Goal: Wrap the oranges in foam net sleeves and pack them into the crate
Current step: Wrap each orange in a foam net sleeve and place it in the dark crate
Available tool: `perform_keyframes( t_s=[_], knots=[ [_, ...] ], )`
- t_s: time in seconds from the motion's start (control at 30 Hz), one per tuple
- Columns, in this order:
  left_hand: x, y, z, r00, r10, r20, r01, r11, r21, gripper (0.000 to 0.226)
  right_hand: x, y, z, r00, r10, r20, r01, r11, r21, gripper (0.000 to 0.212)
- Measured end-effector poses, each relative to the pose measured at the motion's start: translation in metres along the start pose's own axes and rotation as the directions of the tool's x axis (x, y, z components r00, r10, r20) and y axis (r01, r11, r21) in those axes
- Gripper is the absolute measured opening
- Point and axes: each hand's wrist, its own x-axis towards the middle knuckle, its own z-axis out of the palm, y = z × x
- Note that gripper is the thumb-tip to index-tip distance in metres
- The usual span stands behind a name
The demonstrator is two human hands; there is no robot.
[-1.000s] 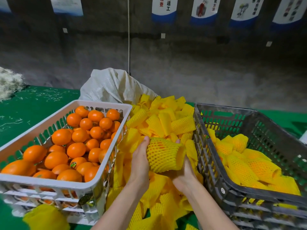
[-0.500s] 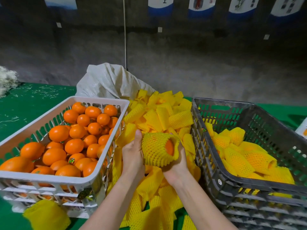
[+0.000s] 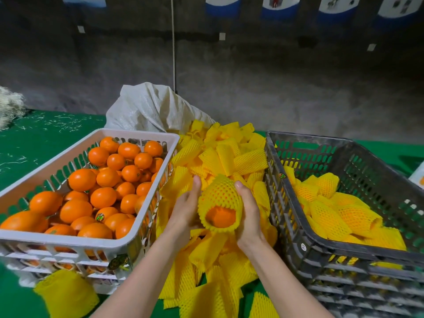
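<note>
We are in the middle of one wrap, with most of the job left to do. Both bare hands have the round orange between them. The left grip cups it from the left with the thumb lying up along the side. The right grip is closed round it from the right, and its fingers are hidden underneath. The stretchy yellow foam net sleeve covers the top and sides of the fruit. Bare peel shows at the open mouth facing us, so we judge the sleeve wants one more tug before packing. The fruit is held just above the loose heap of empty yellow net sleeves, between the two crates.

The dark grey slatted plastic crate on the right holds a single low layer of wrapped oranges, well below its rim. The white slatted plastic crate on the left is piled with bare oranges almost to its edge.

Moving the fruit to the right means lifting it over the grey crate's near-left wall, which stands just beside the right wrist and is taller than the heap. Inside that crate, the near-left corner and the far end look open. The gap between the crates is narrow and filled with sleeves. The green tabletop is open only at the far left.
</note>
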Motion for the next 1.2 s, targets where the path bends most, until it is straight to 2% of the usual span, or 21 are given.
perform_keyframes(
  t_s=[0.03, 0.07, 0.13, 0.2, 0.3, 0.4, 0.5, 0.6, 0.67, 0.77, 0.8, 0.83, 0.9, 0.93, 0.97, 1.03, 1.07, 1.13, 1.2],
  knots=[
    [-0.003, 0.005, -0.002, 0.985, -0.126, 0.12, 0.134, 0.989, -0.057, 0.068, 0.0, -0.001, -0.002, 0.996, -0.086, -0.012, 0.083, 0.987, -0.138, 0.036],
    [-0.005, 0.008, -0.003, 0.96, -0.175, 0.219, 0.201, 0.974, -0.102, 0.067, -0.001, -0.003, -0.004, 0.986, -0.165, 0.021, 0.164, 0.951, -0.261, 0.043],
    [-0.008, 0.012, 0.001, 0.94, -0.138, 0.311, 0.199, 0.965, -0.174, 0.053, -0.003, -0.004, -0.006, 0.961, -0.249, 0.122, 0.277, 0.861, -0.426, 0.048],
    [-0.012, 0.015, 0.007, 0.955, -0.098, 0.278, 0.159, 0.965, -0.207, 0.049, -0.005, -0.005, -0.01, 0.941, -0.288, 0.176, 0.338, 0.796, -0.503, 0.05],
    [-0.011, 0.014, 0.005, 0.985, -0.043, 0.169, 0.077, 0.976, -0.201, 0.048, -0.011, -0.003, -0.017, 0.919, -0.279, 0.279, 0.388, 0.764, -0.515, 0.059],
    [-0.012, 0.008, 0.006, 0.992, 0.037, 0.125, -0.023, 0.993, -0.115, 0.071, -0.022, -0.002, -0.014, 0.892, -0.227, 0.39, 0.425, 0.713, -0.558, 0.055],
    [-0.014, 0.006, 0.016, 0.983, 0.125, 0.136, -0.114, 0.99, -0.088, 0.083, -0.023, -0.012, -0.015, 0.885, -0.321, 0.338, 0.464, 0.665, -0.585, 0.055],
    [-0.015, 0.012, 0.035, 0.959, 0.243, 0.145, -0.255, 0.964, 0.075, 0.098, -0.022, -0.037, -0.028, 0.841, -0.421, 0.339, 0.537, 0.58, -0.612, 0.053],
    [-0.016, 0.02, 0.055, 0.925, 0.358, 0.125, -0.373, 0.919, 0.125, 0.085, -0.017, -0.06, -0.044, 0.798, -0.49, 0.352, 0.589, 0.506, -0.63, 0.052],
    [-0.012, 0.023, 0.095, 0.857, 0.496, 0.138, -0.51, 0.854, 0.101, 0.03, 0.01, -0.104, -0.081, 0.731, -0.634, 0.253, 0.611, 0.443, -0.656, 0.05],
    [-0.007, 0.022, 0.11, 0.828, 0.535, 0.167, -0.559, 0.813, 0.165, 0.019, 0.026, -0.119, -0.099, 0.72, -0.668, 0.189, 0.593, 0.451, -0.667, 0.049],
    [0.0, 0.021, 0.124, 0.787, 0.574, 0.226, -0.616, 0.746, 0.253, 0.018, 0.044, -0.133, -0.117, 0.732, -0.674, 0.104, 0.548, 0.49, -0.678, 0.048],
    [0.014, 0.017, 0.156, 0.703, 0.594, 0.391, -0.711, 0.57, 0.412, 0.019, 0.084, -0.155, -0.155, 0.809, -0.582, -0.086, 0.364, 0.61, -0.704, 0.047],
    [0.02, 0.014, 0.173, 0.68, 0.56, 0.473, -0.732, 0.478, 0.486, 0.02, 0.104, -0.159, -0.175, 0.845, -0.511, -0.156, 0.244, 0.629, -0.738, 0.047],
    [0.026, 0.013, 0.188, 0.675, 0.505, 0.538, -0.735, 0.395, 0.552, 0.021, 0.123, -0.159, -0.196, 0.874, -0.441, -0.202, 0.106, 0.579, -0.808, 0.048],
    [0.037, 0.009, 0.212, 0.694, 0.367, 0.619, -0.717, 0.274, 0.641, 0.024, 0.156, -0.149, -0.234, 0.92, -0.305, -0.247, -0.148, 0.313, -0.938, 0.054],
    [0.04, 0.005, 0.218, 0.705, 0.309, 0.638, -0.706, 0.217, 0.674, 0.023, 0.168, -0.14, -0.249, 0.932, -0.244, -0.267, -0.222, 0.196, -0.955, 0.059],
    [0.047, 0.001, 0.221, 0.723, 0.266, 0.638, -0.686, 0.159, 0.71, 0.022, 0.188, -0.116, -0.268, 0.938, -0.155, -0.31, -0.297, 0.103, -0.949, 0.069],
    [0.049, -0.002, 0.218, 0.73, 0.284, 0.622, -0.677, 0.178, 0.714, 0.019, 0.203, -0.09, -0.277, 0.939, -0.129, -0.32, -0.312, 0.077, -0.947, 0.08]
  ],
)
